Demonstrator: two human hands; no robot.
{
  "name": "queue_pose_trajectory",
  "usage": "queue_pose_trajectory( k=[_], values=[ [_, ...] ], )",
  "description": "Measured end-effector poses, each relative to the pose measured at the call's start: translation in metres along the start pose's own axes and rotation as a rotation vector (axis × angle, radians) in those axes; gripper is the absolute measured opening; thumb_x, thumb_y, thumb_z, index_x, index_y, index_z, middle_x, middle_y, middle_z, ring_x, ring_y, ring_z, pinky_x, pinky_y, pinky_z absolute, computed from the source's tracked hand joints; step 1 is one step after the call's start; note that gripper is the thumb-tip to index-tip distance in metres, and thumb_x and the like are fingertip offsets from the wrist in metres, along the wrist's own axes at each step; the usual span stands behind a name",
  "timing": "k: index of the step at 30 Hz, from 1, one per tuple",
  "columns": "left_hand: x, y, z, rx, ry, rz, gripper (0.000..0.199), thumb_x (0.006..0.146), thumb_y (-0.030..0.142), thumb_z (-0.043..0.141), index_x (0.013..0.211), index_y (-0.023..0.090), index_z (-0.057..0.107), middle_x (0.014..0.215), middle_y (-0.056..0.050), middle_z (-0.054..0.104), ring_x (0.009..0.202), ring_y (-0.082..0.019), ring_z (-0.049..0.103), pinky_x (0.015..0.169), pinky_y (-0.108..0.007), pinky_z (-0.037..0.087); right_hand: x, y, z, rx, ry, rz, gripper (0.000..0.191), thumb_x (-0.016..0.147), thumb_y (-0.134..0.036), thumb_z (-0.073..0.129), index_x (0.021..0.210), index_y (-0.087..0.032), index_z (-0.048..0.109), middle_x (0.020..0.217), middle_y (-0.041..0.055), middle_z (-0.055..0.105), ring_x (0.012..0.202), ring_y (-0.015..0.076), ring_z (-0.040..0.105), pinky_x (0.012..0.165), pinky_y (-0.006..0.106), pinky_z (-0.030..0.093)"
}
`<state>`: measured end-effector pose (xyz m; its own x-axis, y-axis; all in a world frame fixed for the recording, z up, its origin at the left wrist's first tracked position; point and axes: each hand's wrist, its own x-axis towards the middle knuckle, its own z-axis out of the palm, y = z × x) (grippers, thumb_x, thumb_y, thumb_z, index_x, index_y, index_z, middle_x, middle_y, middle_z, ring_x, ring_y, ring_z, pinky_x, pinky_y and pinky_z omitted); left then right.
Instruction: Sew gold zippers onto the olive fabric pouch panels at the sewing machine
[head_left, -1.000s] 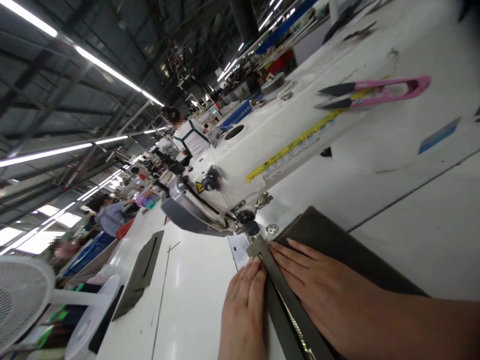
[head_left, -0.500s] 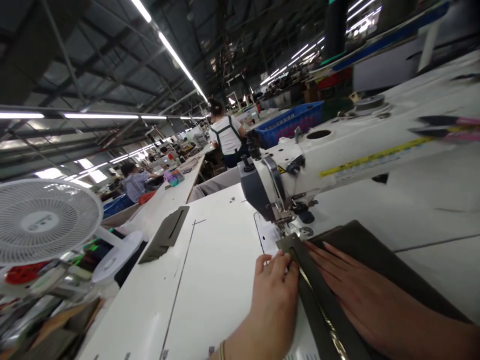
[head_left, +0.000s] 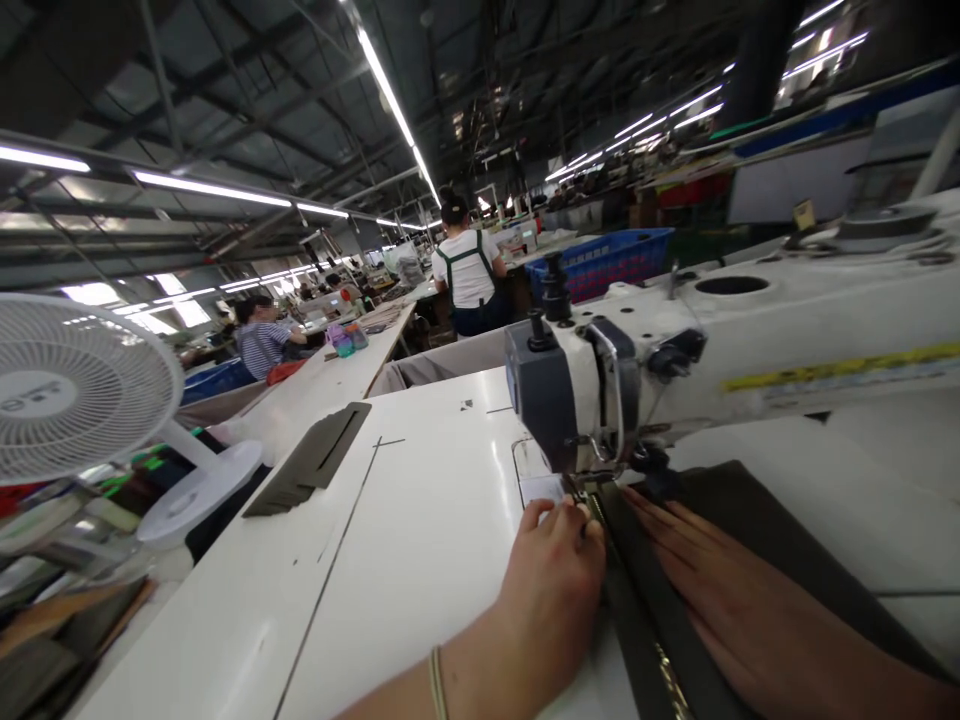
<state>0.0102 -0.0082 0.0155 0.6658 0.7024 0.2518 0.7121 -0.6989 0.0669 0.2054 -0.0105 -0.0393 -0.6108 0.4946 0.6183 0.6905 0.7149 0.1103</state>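
Note:
An olive-grey fabric piece with a gold metal zipper runs up to the needle area of a white and grey sewing machine. My left hand pinches the left edge of this piece with bent fingers, close to the presser foot. Flat on the piece, just right of the zipper, lies my right hand with fingers stretched toward the machine. Under and beyond it spreads a larger dark olive panel. The far end of the zipper is hidden by the foot and my left fingers.
Several cut olive pieces lie stacked on the white table. At left stands a white fan near piled materials. A yellow measuring tape is on the machine arm. Beyond are a blue crate and co-workers, one in white.
The fabric's front end has gone forward to the presser foot, both hands along with it. My view has shifted, so the machine looks larger.

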Motion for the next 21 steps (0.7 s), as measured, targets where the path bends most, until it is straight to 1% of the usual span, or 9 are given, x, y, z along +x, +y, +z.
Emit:
queue_pose_trajectory(
  k=[4, 7, 9, 12, 16, 18, 21],
  values=[
    [-0.001, -0.001, 0.007, 0.040, 0.063, 0.002, 0.018, 0.091, 0.009, 0.046, 0.105, 0.010, 0.057, 0.107, -0.012, 0.061, 0.103, -0.022, 0.057, 0.096, -0.039, 0.045, 0.002, -0.001, -0.006, -0.063, 0.046, -0.029, 0.070, 0.083, -0.012, 0.036, 0.148, -0.006, 0.012, 0.122, 0.0143, 0.059, 0.106, 0.0219, 0.061, 0.086, 0.037, 0.053],
    [-0.001, -0.002, 0.010, 0.065, 0.116, 0.031, 0.020, 0.093, 0.009, 0.041, 0.102, 0.010, 0.059, 0.108, -0.012, 0.061, 0.102, -0.022, 0.058, 0.093, -0.039, 0.046, 0.007, -0.003, -0.013, -0.083, 0.050, -0.050, 0.072, 0.080, -0.012, 0.036, 0.147, -0.002, 0.011, 0.120, 0.0146, 0.061, 0.105, 0.0212, 0.061, 0.085, 0.035, 0.053],
    [-0.002, -0.002, 0.009, 0.063, 0.131, 0.041, 0.021, 0.094, 0.010, 0.039, 0.102, 0.009, 0.059, 0.108, -0.012, 0.062, 0.102, -0.022, 0.058, 0.093, -0.038, 0.047, 0.012, -0.004, -0.018, -0.086, 0.056, -0.062, 0.072, 0.079, -0.010, 0.035, 0.147, 0.000, 0.012, 0.119, 0.0147, 0.062, 0.105, 0.0208, 0.061, 0.086, 0.035, 0.053],
    [-0.003, -0.001, 0.005, 0.037, 0.125, 0.033, 0.019, 0.093, 0.010, 0.043, 0.103, 0.008, 0.059, 0.106, -0.012, 0.062, 0.101, -0.022, 0.058, 0.093, -0.038, 0.046, 0.017, -0.004, -0.021, -0.077, 0.057, -0.062, 0.074, 0.076, -0.008, 0.035, 0.146, 0.000, 0.014, 0.118, 0.0151, 0.062, 0.103, 0.0211, 0.062, 0.086, 0.035, 0.052],
    [-0.003, 0.000, 0.002, 0.016, 0.072, 0.020, 0.017, 0.090, 0.009, 0.048, 0.103, 0.007, 0.059, 0.106, -0.012, 0.062, 0.100, -0.023, 0.059, 0.094, -0.039, 0.046, 0.012, -0.003, -0.017, -0.088, -0.013, -0.076, 0.072, 0.079, -0.011, 0.036, 0.146, 0.002, 0.015, 0.123, 0.0184, 0.058, 0.109, 0.0234, 0.059, 0.087, 0.040, 0.052],
    [-0.003, 0.000, 0.002, 0.015, 0.058, 0.017, 0.018, 0.090, 0.009, 0.048, 0.104, 0.007, 0.059, 0.107, -0.013, 0.062, 0.101, -0.023, 0.059, 0.095, -0.039, 0.045, 0.007, -0.003, -0.014, -0.092, -0.039, -0.076, 0.070, 0.081, -0.014, 0.037, 0.146, 0.001, 0.016, 0.126, 0.0190, 0.056, 0.112, 0.0240, 0.057, 0.089, 0.041, 0.052],
    [-0.002, -0.001, 0.003, 0.017, 0.050, 0.017, 0.020, 0.091, 0.009, 0.045, 0.106, 0.008, 0.058, 0.108, -0.013, 0.061, 0.104, -0.022, 0.057, 0.096, -0.038, 0.045, 0.005, -0.004, -0.013, -0.103, -0.025, -0.075, 0.068, 0.082, -0.015, 0.036, 0.146, 0.000, 0.016, 0.125, 0.0185, 0.056, 0.112, 0.0238, 0.057, 0.088, 0.042, 0.052]
  ],
)
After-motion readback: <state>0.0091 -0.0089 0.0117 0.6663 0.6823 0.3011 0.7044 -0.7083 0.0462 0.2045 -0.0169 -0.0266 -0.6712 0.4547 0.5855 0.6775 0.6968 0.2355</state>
